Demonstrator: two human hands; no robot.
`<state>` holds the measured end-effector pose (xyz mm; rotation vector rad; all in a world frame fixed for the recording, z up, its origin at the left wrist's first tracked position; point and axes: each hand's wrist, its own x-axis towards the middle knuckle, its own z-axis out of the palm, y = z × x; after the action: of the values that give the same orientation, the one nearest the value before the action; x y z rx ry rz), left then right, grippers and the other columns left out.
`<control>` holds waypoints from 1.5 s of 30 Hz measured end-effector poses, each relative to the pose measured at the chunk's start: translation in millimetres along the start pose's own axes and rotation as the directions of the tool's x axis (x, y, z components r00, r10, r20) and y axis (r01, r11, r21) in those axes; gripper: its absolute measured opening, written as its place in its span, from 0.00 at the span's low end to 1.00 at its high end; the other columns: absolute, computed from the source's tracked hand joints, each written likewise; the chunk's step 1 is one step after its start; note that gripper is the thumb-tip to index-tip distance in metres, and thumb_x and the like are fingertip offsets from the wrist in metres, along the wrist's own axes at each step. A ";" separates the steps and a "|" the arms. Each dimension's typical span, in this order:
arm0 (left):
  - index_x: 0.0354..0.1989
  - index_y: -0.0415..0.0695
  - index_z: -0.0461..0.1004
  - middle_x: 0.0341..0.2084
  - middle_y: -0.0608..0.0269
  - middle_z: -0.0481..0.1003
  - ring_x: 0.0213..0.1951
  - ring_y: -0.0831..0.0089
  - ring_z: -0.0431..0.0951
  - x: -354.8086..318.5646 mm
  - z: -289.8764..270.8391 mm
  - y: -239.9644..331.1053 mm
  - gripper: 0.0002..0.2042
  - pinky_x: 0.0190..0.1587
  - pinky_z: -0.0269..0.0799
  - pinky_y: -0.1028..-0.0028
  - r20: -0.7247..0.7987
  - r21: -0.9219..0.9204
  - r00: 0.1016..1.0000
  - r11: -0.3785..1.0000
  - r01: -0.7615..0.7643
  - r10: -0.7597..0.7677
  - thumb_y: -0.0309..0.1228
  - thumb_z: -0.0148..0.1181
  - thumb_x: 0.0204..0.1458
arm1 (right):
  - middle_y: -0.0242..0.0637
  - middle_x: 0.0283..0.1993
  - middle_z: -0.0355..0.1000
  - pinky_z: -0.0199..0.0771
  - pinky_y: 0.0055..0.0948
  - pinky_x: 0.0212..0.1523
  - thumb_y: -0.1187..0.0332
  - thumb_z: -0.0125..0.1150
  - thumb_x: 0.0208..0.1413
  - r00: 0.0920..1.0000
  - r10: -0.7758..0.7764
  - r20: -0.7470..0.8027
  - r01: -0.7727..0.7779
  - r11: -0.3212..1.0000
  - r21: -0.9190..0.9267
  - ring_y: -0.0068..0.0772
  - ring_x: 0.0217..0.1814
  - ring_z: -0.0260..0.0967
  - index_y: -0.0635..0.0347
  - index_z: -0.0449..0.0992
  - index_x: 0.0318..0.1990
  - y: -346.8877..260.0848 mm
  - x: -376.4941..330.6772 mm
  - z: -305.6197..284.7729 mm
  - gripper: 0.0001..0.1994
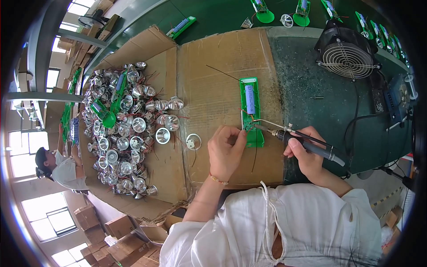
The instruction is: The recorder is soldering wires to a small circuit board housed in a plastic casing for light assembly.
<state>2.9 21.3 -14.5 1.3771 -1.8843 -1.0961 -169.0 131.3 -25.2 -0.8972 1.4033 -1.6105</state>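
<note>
On the cardboard in front of me lies a long green plastic housing (254, 141) with a blue cylindrical battery cell (250, 100) in its upper half. Thin wires and a small circuit area (250, 126) show below the cell. My right hand (307, 149) grips a soldering iron (307, 143) with a thin curved metal feed tube along it, its tip touching or just over the circuit area. At the housing's left edge, my left hand (227, 149) is closed in a pinch; what its fingertips hold is hidden. A dark wire (255, 155) trails down across the housing.
A cardboard box (167, 80) heaped with shiny reflector cups (125, 142) stands left; one loose reflector cup (193, 142) lies beside it. At the far right are a black fan (347, 60) and a blue soldering station (398, 98). Several green housings line the back. Another person (66, 167) works far left.
</note>
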 end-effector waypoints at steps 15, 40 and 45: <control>0.25 0.38 0.73 0.23 0.58 0.71 0.23 0.71 0.74 -3.4 -1.5 0.4 0.04 0.28 0.69 0.75 -0.032 -0.119 0.998 0.992 0.041 -0.045 0.24 0.60 0.45 | 0.39 0.21 0.69 0.70 0.21 0.22 0.70 0.55 0.54 1.000 0.013 -0.028 -0.013 1.000 0.001 0.24 0.21 0.68 0.66 0.64 0.34 -1.8 -3.6 -5.4 0.09; 0.24 0.38 0.76 0.27 0.61 0.72 0.28 0.71 0.72 0.9 -0.3 2.2 0.04 0.29 0.69 0.75 0.051 0.018 0.998 0.999 -0.047 0.046 0.25 0.63 0.41 | 0.38 0.22 0.70 0.70 0.20 0.22 0.72 0.57 0.52 1.000 0.000 -0.003 0.000 1.000 -0.031 0.22 0.21 0.69 0.68 0.65 0.33 -5.7 -4.4 -8.5 0.09; 0.23 0.39 0.77 0.27 0.60 0.72 0.28 0.70 0.72 1.8 0.6 0.5 0.04 0.29 0.69 0.74 0.055 0.009 0.997 0.998 -0.054 0.054 0.26 0.62 0.41 | 0.37 0.23 0.71 0.70 0.19 0.21 0.72 0.59 0.51 1.000 -0.006 -0.015 0.005 0.999 -0.051 0.20 0.21 0.69 0.67 0.67 0.31 -7.7 -3.8 -6.4 0.08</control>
<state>1.6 19.8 -14.4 1.3064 -1.9567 -1.1095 -174.0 137.9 -18.5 -0.9207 1.4593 -1.5957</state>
